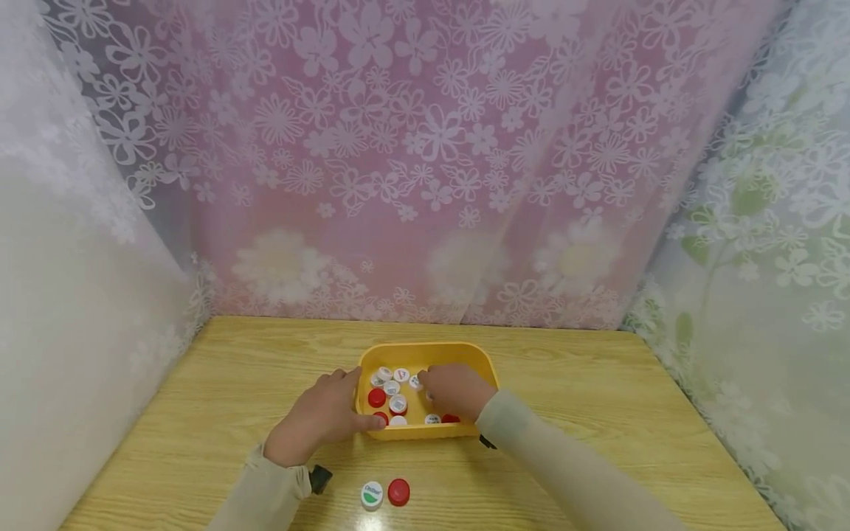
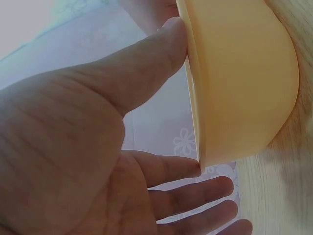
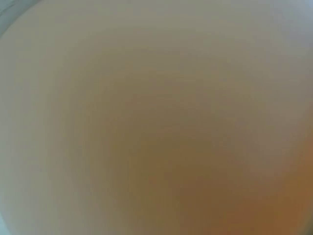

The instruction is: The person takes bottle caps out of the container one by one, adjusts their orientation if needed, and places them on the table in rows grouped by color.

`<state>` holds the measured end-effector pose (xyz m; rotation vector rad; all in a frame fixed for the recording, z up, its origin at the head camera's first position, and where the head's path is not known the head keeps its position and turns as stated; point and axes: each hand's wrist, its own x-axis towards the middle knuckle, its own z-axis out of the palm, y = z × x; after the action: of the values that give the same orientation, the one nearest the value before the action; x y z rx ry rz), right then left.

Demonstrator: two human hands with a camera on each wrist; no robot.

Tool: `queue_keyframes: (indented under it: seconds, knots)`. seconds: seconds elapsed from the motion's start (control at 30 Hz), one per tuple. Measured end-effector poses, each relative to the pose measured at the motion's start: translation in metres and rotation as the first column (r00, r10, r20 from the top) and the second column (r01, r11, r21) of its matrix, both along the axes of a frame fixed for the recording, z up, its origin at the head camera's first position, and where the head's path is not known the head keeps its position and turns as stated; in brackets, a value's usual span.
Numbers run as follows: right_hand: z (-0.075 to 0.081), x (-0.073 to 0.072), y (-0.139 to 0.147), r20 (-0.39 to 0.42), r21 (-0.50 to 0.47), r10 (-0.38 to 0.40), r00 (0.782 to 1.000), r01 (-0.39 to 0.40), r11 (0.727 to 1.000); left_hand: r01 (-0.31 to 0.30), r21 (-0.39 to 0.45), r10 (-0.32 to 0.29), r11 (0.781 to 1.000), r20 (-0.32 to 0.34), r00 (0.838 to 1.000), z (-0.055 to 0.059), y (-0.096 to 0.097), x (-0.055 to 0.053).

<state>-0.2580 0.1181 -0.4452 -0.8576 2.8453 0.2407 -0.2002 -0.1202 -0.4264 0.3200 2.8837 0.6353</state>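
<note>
A yellow plastic basket (image 1: 425, 432) holds several red and white bottle caps (image 1: 376, 397). My left hand (image 1: 322, 414) steadies its left end. In the left wrist view the thumb (image 2: 166, 46) and index fingertip touch the basket's rim, and the other fingers stretch out straight, apart from it. My right hand (image 1: 458, 389) reaches inside, over the right half of the basket, fingers pointing down beside a white cap (image 1: 415, 382). Its fingertips are partly hidden, so whether they pinch a cap is unclear. The right wrist view is only a blur.
On the table (image 1: 571, 457) in front of the basket lie a white cap with a green mark (image 1: 372, 495) and a red cap (image 1: 398, 492), side by side. Floral curtains (image 1: 412, 184) hang behind the table and at both sides.
</note>
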Motion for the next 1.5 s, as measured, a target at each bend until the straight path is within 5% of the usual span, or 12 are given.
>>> queue_keyframes:
  seconds: [0.2, 0.33, 0.6, 0.8, 1.1, 1.23, 1.5]
  knots:
    - [0.017, 0.004, 0.004, 0.055, -0.085, -0.004, 0.998, 0.009, 0.996, -0.006, -0.001, 0.006, 1.000, 0.005, 1.000, 0.000, 0.000, 0.000]
    - [0.041, 0.015, 0.006, -0.019, -0.151, 0.073, 0.997, -0.075, 0.986, -0.005, -0.006, 0.005, 1.000, 0.008, 1.000, 0.001, -0.001, 0.001]
    - [0.072, 0.078, 0.007, -0.184, -0.388, 0.204, 0.962, -0.261, 0.884, 0.003, 0.017, -0.003, 1.000, 0.004, 1.000, 0.000, -0.002, 0.002]
    - [0.068, 0.117, 0.007, -0.179, -0.385, 0.258, 0.950, -0.308, 0.870, 0.005, 0.015, -0.005, 1.000, 0.003, 1.000, -0.002, -0.003, 0.002]
    - [0.067, 0.123, 0.006, -0.066, -0.276, 0.142, 0.988, -0.154, 0.949, -0.016, 0.069, 0.014, 0.997, 0.032, 0.999, -0.004, -0.002, 0.001]
    - [0.059, 0.119, 0.007, -0.066, -0.216, 0.131, 0.989, -0.142, 0.966, -0.024, 0.087, 0.020, 0.996, 0.042, 0.999, -0.005, -0.001, 0.001]
    - [0.039, 0.116, -0.001, 0.137, -0.164, 0.030, 0.990, -0.007, 0.986, -0.019, 0.060, 0.015, 0.998, 0.072, 0.997, -0.002, -0.001, 0.002]
